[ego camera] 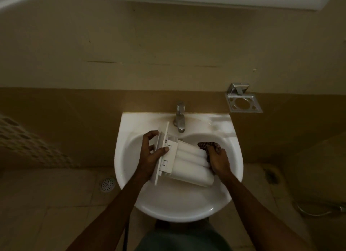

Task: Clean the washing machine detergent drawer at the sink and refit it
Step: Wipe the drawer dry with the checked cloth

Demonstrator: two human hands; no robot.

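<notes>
We judge the drawer (189, 166), held low in the sink bowl, to be light, stiff moulded plastic, probably slick when wet and brittle at its clips; the broad front panel (162, 153) looks the soundest place to hold, and our left hand (151, 155) clamps it there, thumb on the inner face, fingers curled behind; our right hand (219, 160) bunches a dark patterned cloth (209, 145) against the drawer's far end; around us a dim tan wall (131, 44) and tiled floor (46, 204); then the white sink (179, 211), hard and glossy; its tap (180, 117) stands just beyond the drawer.
</notes>
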